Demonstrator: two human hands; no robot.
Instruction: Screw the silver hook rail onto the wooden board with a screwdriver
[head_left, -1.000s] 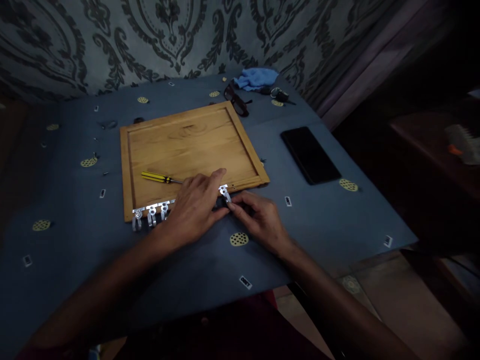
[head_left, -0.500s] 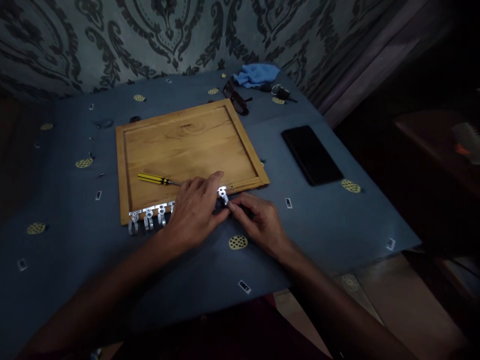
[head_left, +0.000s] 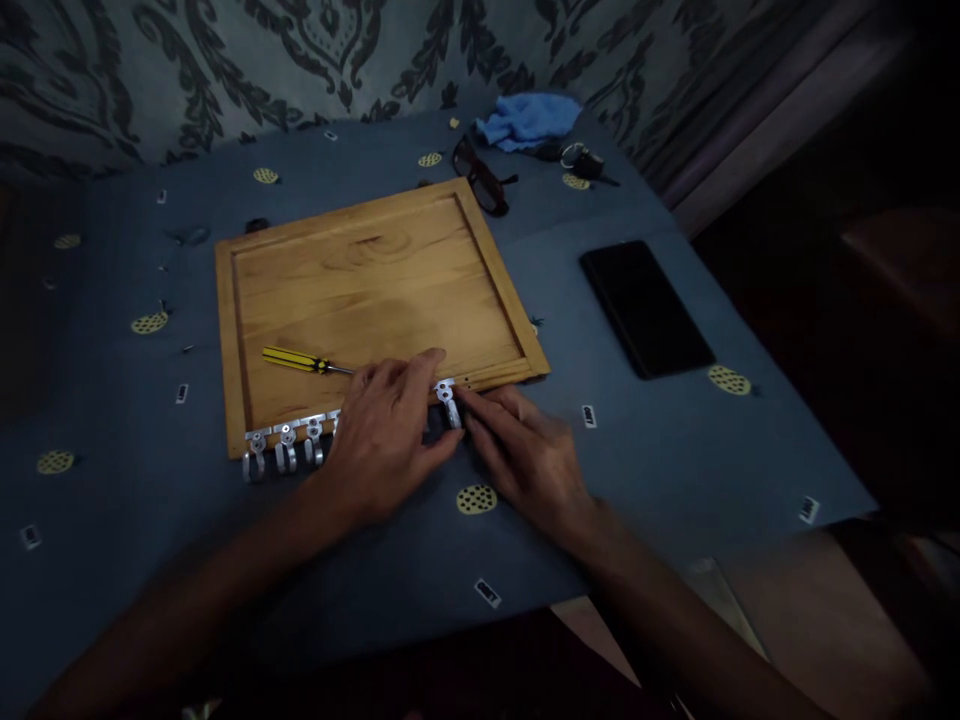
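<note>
At your left, small printed labels [head_left: 181, 393] dot the tabletop [head_left: 105, 400], their lettering too blurred to read surely. Metal hooks [head_left: 286, 445] line the near edge of your board [head_left: 367, 290], which lies flat; a screwdriver [head_left: 296, 360] rests on it. Your left hand [head_left: 382, 430] covers that edge, thumb and forefinger apart around the end hook [head_left: 447, 402]. Your right hand [head_left: 529, 455] has fingertips bunched just beside that hook; you cannot tell whether they pinch it. Rightmost lies a dark phone [head_left: 646, 308].

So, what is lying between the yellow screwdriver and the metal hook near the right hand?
In the head view, the left hand lies between the screwdriver and that metal hook, hiding the screwdriver's tip.
</note>
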